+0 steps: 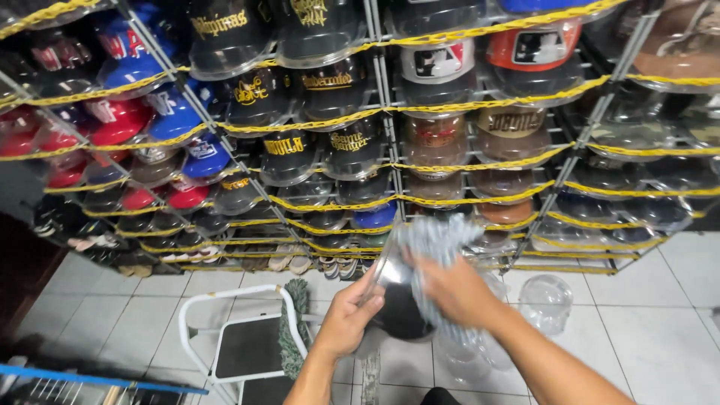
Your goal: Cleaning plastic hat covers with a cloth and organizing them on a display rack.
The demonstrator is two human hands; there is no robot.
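Your right hand (454, 289) blurs with the cloth (433, 247) it presses, and hides much of the cap (401, 311) your left hand (349, 315) grips. Below the grip, both forearms run off the bottom edge.

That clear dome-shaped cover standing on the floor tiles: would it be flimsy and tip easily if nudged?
Probably. The clear dome cover looks thin and see-through, so likely light and apt to slide on the smooth floor tiles. Its rounded shape suggests it would rock or roll if tipped. The matching cover in the left hand seems to keep its shape, so stiff rather than floppy.
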